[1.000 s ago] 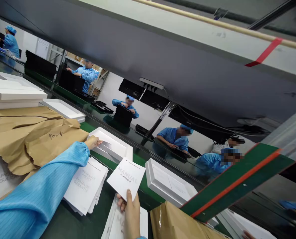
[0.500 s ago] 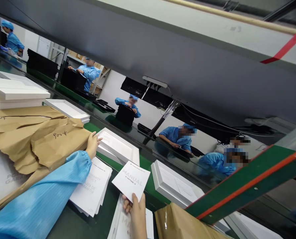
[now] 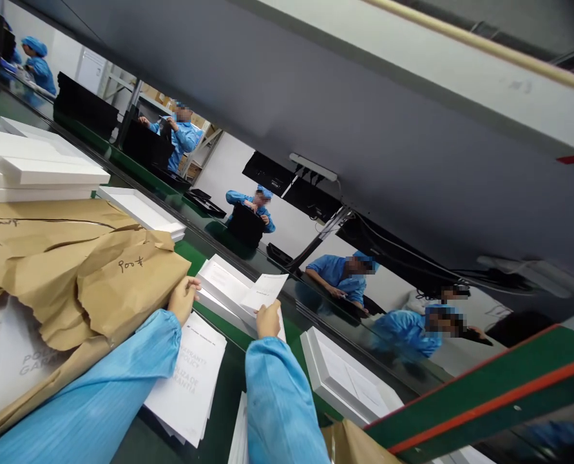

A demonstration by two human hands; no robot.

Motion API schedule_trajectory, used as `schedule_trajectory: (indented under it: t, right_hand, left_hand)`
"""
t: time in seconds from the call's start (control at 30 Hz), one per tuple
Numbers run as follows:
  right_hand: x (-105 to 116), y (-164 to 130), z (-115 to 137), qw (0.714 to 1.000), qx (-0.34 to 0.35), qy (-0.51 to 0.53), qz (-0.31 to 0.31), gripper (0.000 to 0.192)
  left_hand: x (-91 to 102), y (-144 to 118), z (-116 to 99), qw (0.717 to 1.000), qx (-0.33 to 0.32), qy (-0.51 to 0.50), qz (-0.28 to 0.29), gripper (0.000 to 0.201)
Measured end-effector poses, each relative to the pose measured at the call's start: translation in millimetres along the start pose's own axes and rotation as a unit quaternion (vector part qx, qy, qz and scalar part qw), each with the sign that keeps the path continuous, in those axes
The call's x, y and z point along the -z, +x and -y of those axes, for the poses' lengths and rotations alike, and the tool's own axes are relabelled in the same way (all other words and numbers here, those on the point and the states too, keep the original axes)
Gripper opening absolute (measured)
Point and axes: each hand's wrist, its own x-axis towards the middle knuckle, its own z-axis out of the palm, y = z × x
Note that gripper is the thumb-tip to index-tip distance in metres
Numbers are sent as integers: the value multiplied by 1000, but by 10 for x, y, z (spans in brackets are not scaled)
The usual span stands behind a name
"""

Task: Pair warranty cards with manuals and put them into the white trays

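Note:
My right hand [image 3: 268,319] pinches a white manual [image 3: 263,291], held tilted over the near right end of an open white box [image 3: 223,278]. At the left corner of that box is my left hand [image 3: 184,300], its fingers curled beside the brown wrapping paper [image 3: 132,277]; what they grip, if anything, is hidden. Below my left hand lies a stack of white warranty leaflets [image 3: 190,380]. Part of another white paper stack [image 3: 239,432] shows beside my right sleeve, which covers the rest.
Stacked white boxes [image 3: 40,169] stand at left, with an open one [image 3: 142,212] beside them. Another white box [image 3: 349,377] sits to the right on the green conveyor [image 3: 294,322]. A green panel [image 3: 480,393] slants at lower right. Several co-workers in blue work across the line.
My right hand has moved up and away from the lower paper stack, bringing the manual over the open box. My left hand stays by the box corner, its fingers more curled.

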Motion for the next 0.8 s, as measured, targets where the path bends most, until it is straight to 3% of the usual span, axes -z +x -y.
schedule_trajectory:
  t: [0.17, 0.4, 0.6, 0.8]
  right_hand:
    - [-338, -4, 82, 996, 10, -92, 18, 20]
    - [-428, -63, 174, 993, 38, -81, 79, 32]
    - [-248, 131, 18, 994, -24, -98, 34, 44]
    - [115, 198, -208, 956, -87, -280, -5, 39]
  left_hand:
    - [-6, 9, 21, 1000, -6, 13, 6, 12]
    - [3, -10, -7, 1000, 1, 25, 11, 12]
    - [4, 2, -2, 999, -2, 33, 12, 12]
    - [-4, 2, -11, 999, 3, 41, 19, 13]
